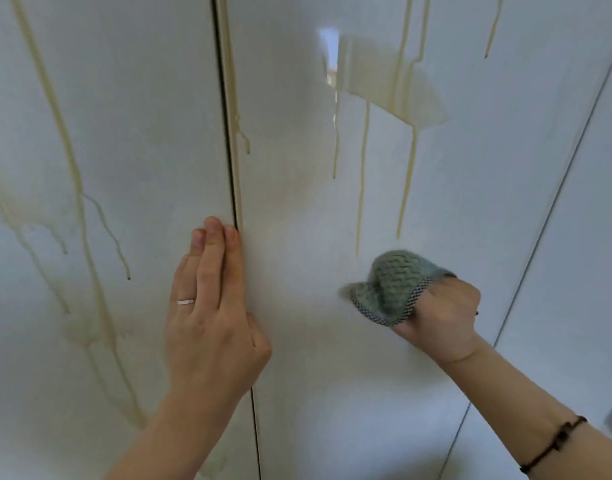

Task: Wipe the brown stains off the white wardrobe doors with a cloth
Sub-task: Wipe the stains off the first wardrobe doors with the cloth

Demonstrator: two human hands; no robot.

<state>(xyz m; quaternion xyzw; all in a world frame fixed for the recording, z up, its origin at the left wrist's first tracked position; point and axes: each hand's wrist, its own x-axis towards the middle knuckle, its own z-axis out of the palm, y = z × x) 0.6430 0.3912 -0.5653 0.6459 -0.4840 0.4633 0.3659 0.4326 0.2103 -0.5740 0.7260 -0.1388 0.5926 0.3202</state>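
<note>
1. Two hands show in the head view, both against the white wardrobe doors (297, 375); the dark door gap (231, 150) serves as landmark.
2. Left hand (211, 317) lies flat, fingers straight and together, fingertips just left of the gap and thumb across to its right. It holds nothing; a ring (185, 301) sits on one finger.
3. Right hand (443, 313), well right of the gap, has its fingers curled round a bunched green cloth (391, 289) and presses it to the door. The cloth's left edge is blurred.
4. Right of the gap, above the cloth, a broad brown patch (394, 88) trails long runs down almost to the cloth. One run follows the gap itself, and left-side runs (72, 168) streak the door left of it; most staining looks not yet wiped.
5. Judging by its knit, the cloth is soft, light and easily wadded, best held bunched in the palm with a thick pad facing out. The glossy door looks hard and slippery, so the stain may smear rather than lift at once.
</note>
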